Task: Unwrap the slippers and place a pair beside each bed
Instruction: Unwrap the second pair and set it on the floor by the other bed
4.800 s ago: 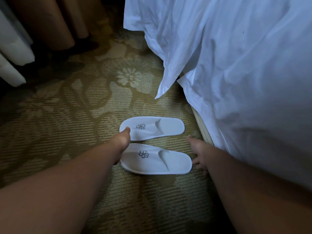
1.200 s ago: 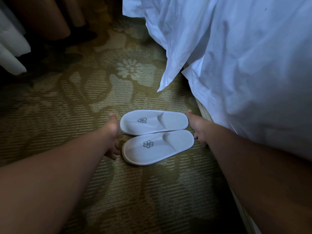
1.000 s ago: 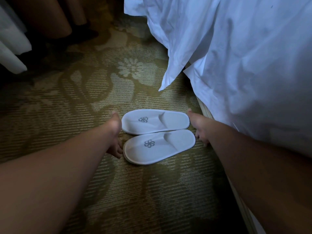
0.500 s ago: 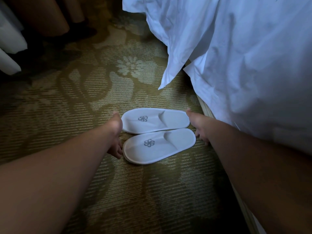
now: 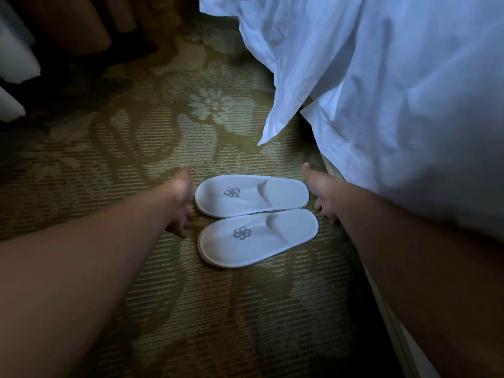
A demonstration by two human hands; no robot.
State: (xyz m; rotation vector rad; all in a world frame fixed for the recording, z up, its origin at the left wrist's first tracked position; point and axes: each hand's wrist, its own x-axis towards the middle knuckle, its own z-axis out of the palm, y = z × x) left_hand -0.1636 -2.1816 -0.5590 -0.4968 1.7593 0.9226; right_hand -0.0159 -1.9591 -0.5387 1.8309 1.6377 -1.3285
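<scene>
Two white slippers with grey pinwheel logos lie side by side on the carpet beside the bed, toes pointing left: the far slipper [image 5: 252, 195] and the near slipper [image 5: 257, 237]. My left hand [image 5: 181, 203] is at their toe ends, fingers apart, just off the edges. At the heel ends is my right hand [image 5: 319, 192], fingers spread, touching or nearly touching the far slipper's heel. Neither hand holds anything. No wrapping is visible.
The bed's white duvet [image 5: 395, 91] hangs down on the right, one corner drooping toward the floor above the slippers. The bed base edge [image 5: 390, 309] runs along the right. Curtains [image 5: 16, 58] hang at the upper left. Patterned olive carpet [image 5: 136, 145] covers the floor.
Since 4.8 s ago the slippers were squared up closer together and nearer the bed. In the last second the hands stay at the two ends, hardly moving.
</scene>
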